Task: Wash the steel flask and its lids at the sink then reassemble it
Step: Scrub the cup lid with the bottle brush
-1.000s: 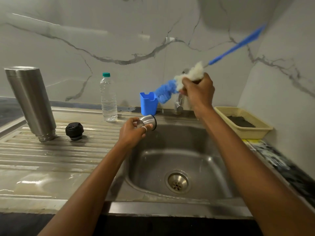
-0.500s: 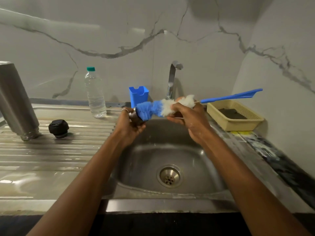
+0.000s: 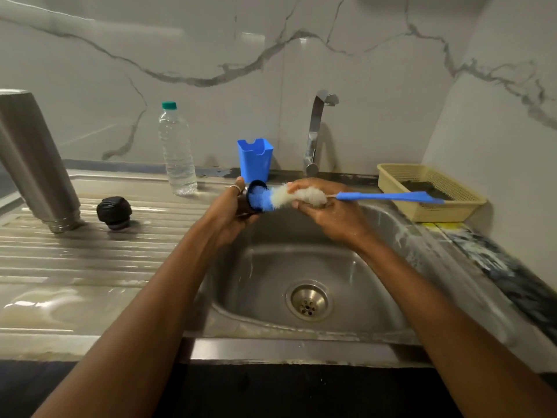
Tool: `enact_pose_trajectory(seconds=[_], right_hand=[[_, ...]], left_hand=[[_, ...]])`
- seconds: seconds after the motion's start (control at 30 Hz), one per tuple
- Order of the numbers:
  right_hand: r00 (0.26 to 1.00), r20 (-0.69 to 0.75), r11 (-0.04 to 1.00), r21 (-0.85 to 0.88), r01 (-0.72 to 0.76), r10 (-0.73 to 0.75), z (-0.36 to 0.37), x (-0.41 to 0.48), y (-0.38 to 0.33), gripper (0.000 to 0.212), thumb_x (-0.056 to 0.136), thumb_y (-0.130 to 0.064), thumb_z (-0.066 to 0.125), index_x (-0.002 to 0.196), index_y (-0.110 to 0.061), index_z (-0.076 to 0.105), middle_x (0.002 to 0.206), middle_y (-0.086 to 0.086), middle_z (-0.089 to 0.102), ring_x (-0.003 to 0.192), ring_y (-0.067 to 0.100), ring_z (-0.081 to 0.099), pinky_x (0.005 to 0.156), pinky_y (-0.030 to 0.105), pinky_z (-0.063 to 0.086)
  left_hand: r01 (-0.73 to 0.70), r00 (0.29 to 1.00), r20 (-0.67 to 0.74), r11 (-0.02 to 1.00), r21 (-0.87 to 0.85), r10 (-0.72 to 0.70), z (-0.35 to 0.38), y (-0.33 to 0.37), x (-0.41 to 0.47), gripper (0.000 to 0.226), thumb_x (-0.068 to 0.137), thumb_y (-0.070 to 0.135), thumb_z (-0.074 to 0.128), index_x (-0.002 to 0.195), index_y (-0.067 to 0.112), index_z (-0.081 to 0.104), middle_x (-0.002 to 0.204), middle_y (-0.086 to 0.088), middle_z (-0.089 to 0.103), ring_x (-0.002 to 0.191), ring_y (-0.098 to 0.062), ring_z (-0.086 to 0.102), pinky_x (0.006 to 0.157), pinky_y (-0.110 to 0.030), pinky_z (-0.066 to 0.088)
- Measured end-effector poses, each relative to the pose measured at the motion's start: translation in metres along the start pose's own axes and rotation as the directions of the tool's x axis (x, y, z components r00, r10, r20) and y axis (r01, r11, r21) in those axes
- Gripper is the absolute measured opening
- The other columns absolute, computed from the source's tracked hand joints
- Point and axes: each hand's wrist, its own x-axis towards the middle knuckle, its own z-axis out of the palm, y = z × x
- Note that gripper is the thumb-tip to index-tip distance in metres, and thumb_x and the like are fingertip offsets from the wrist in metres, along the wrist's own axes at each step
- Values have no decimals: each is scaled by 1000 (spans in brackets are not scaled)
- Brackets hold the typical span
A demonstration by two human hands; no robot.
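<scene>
Over the sink's back left corner my left hand [image 3: 230, 214] grips the steel cup lid [image 3: 252, 196], its mouth turned to the right. My right hand [image 3: 327, 214] holds the blue bottle brush [image 3: 388, 196] by its white bristle part, and the blue tip is pushed into the lid. The steel flask body [image 3: 33, 164] stands upside down on the drainboard at far left, leaning in the wide-angle view. Beside it sits the black stopper lid [image 3: 114, 212].
The steel sink [image 3: 355, 276] with its drain [image 3: 309, 301] lies below my hands, the tap [image 3: 316, 131] behind it. A clear water bottle [image 3: 177, 152] and a blue holder [image 3: 255, 159] stand at the back. A yellow basket [image 3: 428, 188] sits at right. The drainboard [image 3: 90, 267] is wet.
My right hand came down from above the tap and pushed the brush tip into the cup lid. My left hand turned the lid's mouth toward the brush.
</scene>
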Motion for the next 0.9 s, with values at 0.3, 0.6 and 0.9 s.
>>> enact_pose_trajectory(seconds=[0.3,0.6,0.9], right_hand=[[996,62,995,-78,61,-57,9,-1,-1,20,91,-18,74,111,-21,75,108,-6,75,97,8,70,87,26,57],[972,227,990,-111,91,-64,2,-2,7,38,93,-3,66,128,-17,69,131,1,67,123,17,60,107,31,47],[983,156,989,-98,112,-96,14,-5,-5,26,98,-21,66,124,-22,71,114,-17,66,98,-18,56,86,-1,39]], left_hand=[[26,1000,7,998,56,-27,-8,-2,4,35,107,41,44,110,13,66,88,-4,78,91,-20,71,85,-34,56],[28,999,-21,997,76,-26,-9,-2,2,36,102,33,53,127,10,63,120,-15,71,109,-27,69,96,-40,57],[65,996,-61,995,73,-61,-13,0,0,28,101,30,54,114,10,67,86,-7,78,91,-21,73,77,-33,62]])
